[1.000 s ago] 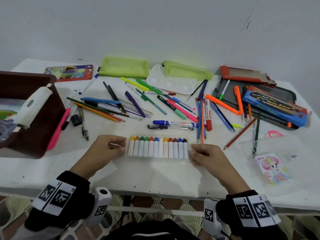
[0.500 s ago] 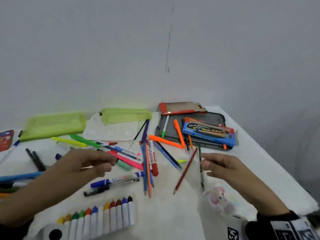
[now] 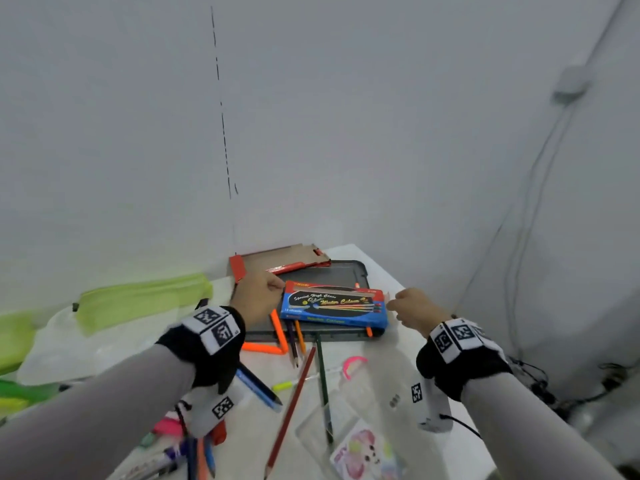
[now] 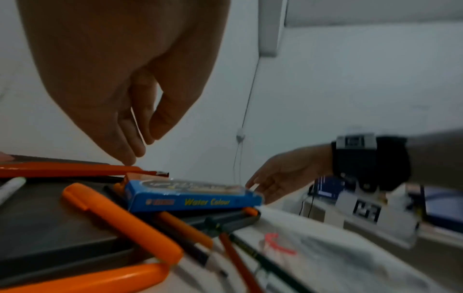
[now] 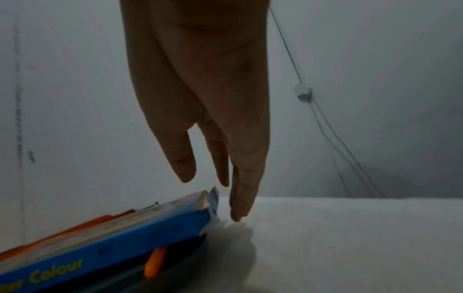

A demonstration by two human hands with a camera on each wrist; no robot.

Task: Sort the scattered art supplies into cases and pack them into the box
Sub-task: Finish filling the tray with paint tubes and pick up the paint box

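My left hand [image 3: 258, 295] and my right hand [image 3: 414, 306] are at the two short ends of the blue watercolour box [image 3: 334, 305], and neither has hold of it yet. On the left, my fingers [image 4: 130, 146] are bunched with the thumb close in, their tips just above the far left corner of the box and near the red cardboard lid [image 3: 280, 261] behind it; nothing sits between them. On the right, my fingers [image 5: 240, 190] hang straight and relaxed, slightly apart, just beside the torn end flap of the box, close but not quite touching as far as I can tell.

The box lies across the near edge of the dark tray [image 3: 343, 271], propped on an orange marker [image 4: 120, 222] and a few pencils that poke out underneath it toward my wrists. Loose pencils, a pink-handled thing I cannot make out and a clear pouch [image 3: 349, 441] lie on the white surface [image 3: 398, 348] nearer me, and a green zip case [image 3: 142, 299] sits out past my left fingers.

I judge the step in hand to be picking up this paint box with both hands, early in the sorting, since most supplies are scattered. The next move calls for closing both sets of fingers on the short ends and lifting straight up, so the markers below do not roll off the tray. The open flap at my right fingers needs care; I would press it shut as I grip.
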